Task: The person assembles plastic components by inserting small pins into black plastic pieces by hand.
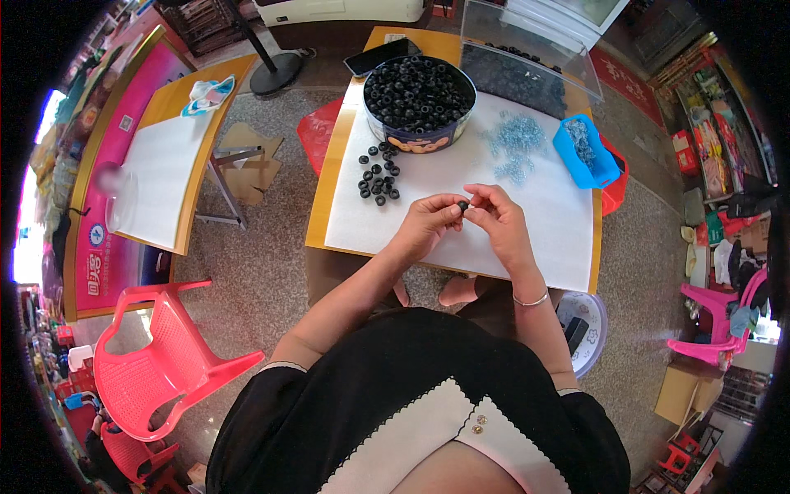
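Observation:
Above the near edge of the white-topped table [543,239], my two hands meet over one small black round piece [462,205]. My left hand [429,222] pinches it between thumb and fingertips. Curled in from the other side, my right hand [500,221] has its thumb and fingers closed against the piece; anything tiny between them is too small to make out. Beside my left hand lies a loose group of black round pieces [379,175] with holes. Farther back, a round tub [420,142] is heaped with the same kind. Small clear bluish pieces [515,140] lie spread beyond my right hand.
A blue bin [597,167] with more clear pieces sits at the table's right edge, near a red container [615,196]. Behind stand a clear box [527,78] of black pieces and a phone [381,58]. A pink chair [164,362] stands left.

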Demonstrator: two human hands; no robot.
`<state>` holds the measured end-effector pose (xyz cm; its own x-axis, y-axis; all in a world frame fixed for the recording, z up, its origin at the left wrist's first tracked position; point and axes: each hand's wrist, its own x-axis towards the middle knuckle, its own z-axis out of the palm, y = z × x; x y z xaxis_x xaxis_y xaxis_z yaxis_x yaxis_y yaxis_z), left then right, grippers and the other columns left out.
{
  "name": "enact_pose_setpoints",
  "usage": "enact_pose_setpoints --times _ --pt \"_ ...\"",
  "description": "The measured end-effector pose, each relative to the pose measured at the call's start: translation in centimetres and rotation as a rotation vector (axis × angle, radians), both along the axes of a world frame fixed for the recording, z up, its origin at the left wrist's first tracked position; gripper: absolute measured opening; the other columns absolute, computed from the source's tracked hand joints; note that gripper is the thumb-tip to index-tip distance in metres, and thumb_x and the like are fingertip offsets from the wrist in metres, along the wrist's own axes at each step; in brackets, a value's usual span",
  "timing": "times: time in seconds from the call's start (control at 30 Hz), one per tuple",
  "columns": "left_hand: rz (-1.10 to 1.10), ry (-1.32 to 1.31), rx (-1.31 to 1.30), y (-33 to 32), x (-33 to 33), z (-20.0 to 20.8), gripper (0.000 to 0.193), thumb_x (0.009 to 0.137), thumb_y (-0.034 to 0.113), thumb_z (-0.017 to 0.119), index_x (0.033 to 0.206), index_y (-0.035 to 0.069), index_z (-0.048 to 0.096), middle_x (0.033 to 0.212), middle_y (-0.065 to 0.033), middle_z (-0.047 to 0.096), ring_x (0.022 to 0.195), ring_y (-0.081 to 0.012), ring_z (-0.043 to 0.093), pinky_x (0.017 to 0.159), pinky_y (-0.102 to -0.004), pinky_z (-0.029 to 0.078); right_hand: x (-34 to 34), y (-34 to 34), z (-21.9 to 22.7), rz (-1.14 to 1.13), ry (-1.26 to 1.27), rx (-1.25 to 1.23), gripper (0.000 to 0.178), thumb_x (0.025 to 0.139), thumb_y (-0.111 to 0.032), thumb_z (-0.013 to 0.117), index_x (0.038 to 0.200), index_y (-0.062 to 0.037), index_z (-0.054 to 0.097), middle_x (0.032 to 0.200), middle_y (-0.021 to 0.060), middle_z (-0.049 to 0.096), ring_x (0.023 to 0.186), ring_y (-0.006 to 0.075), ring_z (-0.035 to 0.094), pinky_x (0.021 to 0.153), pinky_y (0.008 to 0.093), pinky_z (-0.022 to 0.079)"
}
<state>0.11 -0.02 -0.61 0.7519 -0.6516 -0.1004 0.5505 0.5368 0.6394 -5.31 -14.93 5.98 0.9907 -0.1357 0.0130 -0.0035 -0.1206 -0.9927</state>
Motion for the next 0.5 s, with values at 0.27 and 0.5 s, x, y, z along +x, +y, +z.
enact_pose_setpoints --times 0.27,0.5 --pt "-0.119 0.075 -0.053 0.3 0.3 -0.7 0.02 0.088 0.01 0.057 0.104 -0.002 0.058 0.091 -0.0063 0.061 0.076 -0.0138 0.055 0.071 -0.0262 0.046 0.4 -0.6 0.3 0.292 -0.114 -0.271 0.03 0.083 -0.006 0.053 0.113 -0.0055 0.059 0.118 0.01 0.052 0.113 0.0231 0.048 0.095 0.0312 0.038" --pt "-0.155 0.064 -0.078 0.5 0.6 -1.7 0.025 0.088 0.015 0.057 0.108 0.0 0.056 0.094 -0.0062 0.061 0.081 -0.0146 0.057 0.073 -0.0273 0.045 0.0 1.2 -0.2 0.223 -0.157 -0.248 0.024 0.084 -0.004 0.048 0.108 -0.0034 0.056 0.116 0.0126 0.053 0.105 0.025 0.053 0.088 0.0315 0.043"
